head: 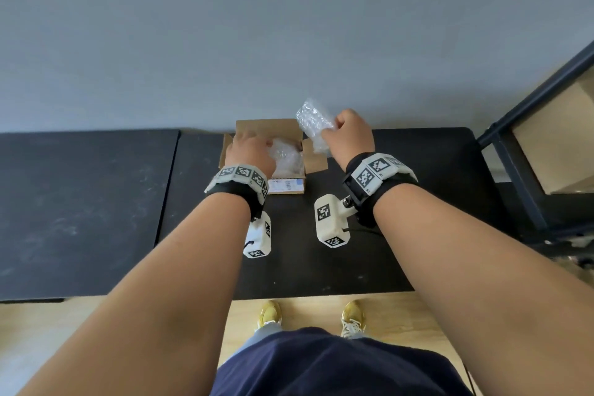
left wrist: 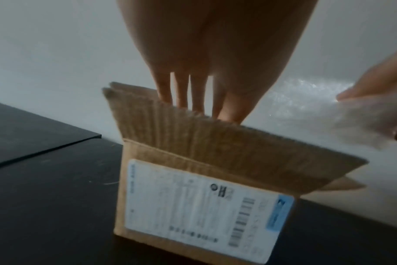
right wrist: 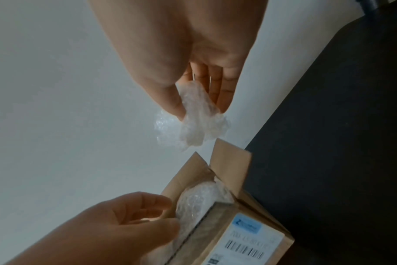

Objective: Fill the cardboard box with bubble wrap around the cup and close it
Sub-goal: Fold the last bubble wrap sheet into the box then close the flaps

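Left hand (head: 249,151): fingers reach down into the box, gripping nothing.
Right hand (head: 348,132): squeezes a bubble wrap piece (head: 313,119) above the box's right side.
Cardboard box (head: 283,185): open, middle of frame, bubble wrap inside.

A black table (head: 401,251) stands against a grey wall, its top scuffed with pale marks. On its left part lies a dark mat (head: 80,212), its right edge just left of the box. An open cardboard box (head: 286,185) stands directly on the table at the far side, close to the wall, flaps up, a white shipping label on its near face. The table's near edge meets a pale wooden floor (head: 315,312), where a person's two yellow shoes (head: 270,315) stand
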`<action>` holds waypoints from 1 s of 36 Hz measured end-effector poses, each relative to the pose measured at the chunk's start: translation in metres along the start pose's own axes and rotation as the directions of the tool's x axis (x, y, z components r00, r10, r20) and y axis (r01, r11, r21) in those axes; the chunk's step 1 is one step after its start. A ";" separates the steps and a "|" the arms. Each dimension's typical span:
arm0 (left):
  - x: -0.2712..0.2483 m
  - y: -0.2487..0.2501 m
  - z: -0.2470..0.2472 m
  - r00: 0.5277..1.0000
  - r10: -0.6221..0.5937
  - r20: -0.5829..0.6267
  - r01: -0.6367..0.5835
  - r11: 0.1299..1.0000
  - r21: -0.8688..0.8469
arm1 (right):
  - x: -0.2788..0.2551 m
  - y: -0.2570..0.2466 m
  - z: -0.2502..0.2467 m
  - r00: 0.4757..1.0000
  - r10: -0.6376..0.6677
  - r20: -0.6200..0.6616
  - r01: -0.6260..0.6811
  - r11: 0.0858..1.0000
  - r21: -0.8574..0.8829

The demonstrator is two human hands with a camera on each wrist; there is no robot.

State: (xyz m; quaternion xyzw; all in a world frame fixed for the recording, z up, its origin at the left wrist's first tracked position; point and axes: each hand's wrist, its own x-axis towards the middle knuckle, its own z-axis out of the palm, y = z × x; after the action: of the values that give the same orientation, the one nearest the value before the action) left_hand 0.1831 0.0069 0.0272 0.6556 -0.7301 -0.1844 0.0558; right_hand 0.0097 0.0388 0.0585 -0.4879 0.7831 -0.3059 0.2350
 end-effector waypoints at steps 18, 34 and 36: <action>0.012 -0.033 0.024 0.955 0.295 0.034 -0.296 0.942 0.159 | -0.022 -0.014 0.057 0.995 -0.007 -0.103 -0.026 0.949 -0.314; -0.006 -0.034 0.036 0.969 0.238 -0.058 -0.222 0.952 0.210 | -0.016 -0.028 0.081 0.980 0.078 0.185 0.020 0.878 -0.478; -0.006 -0.034 0.037 0.969 0.236 -0.071 -0.219 0.958 0.185 | -0.015 -0.035 0.082 0.965 0.105 0.239 0.037 0.851 -0.524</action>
State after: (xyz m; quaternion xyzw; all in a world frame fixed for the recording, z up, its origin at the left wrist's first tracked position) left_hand 0.2037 0.0179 -0.0179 0.5774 -0.8108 -0.0810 0.0521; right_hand 0.0924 0.0204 0.0264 -0.5551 0.8077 -0.0104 0.1986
